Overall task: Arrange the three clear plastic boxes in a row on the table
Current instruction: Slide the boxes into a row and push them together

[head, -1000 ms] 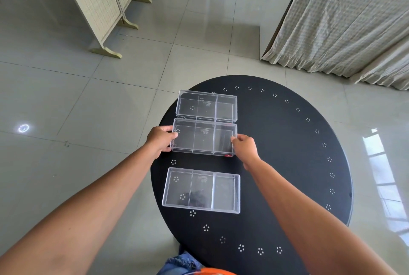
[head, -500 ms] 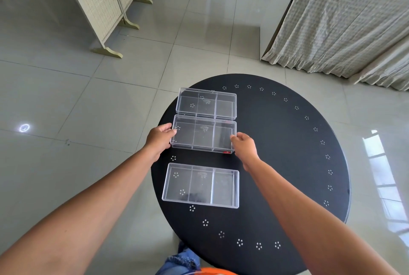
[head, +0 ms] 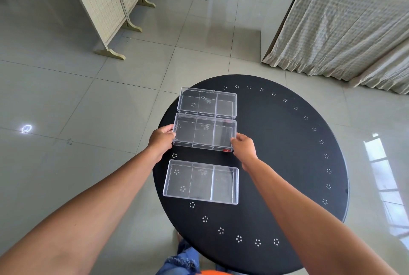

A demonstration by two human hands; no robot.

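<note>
Left hand (head: 161, 140) and right hand (head: 243, 148) pinch the middle box's (head: 204, 132) ends, touching the far box (head: 207, 102) and apart from the near box (head: 201, 181) on the desk (head: 287, 164).

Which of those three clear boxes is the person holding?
The middle box: the left hand and right hand grip its ends. The far box and near box lie untouched.
</note>
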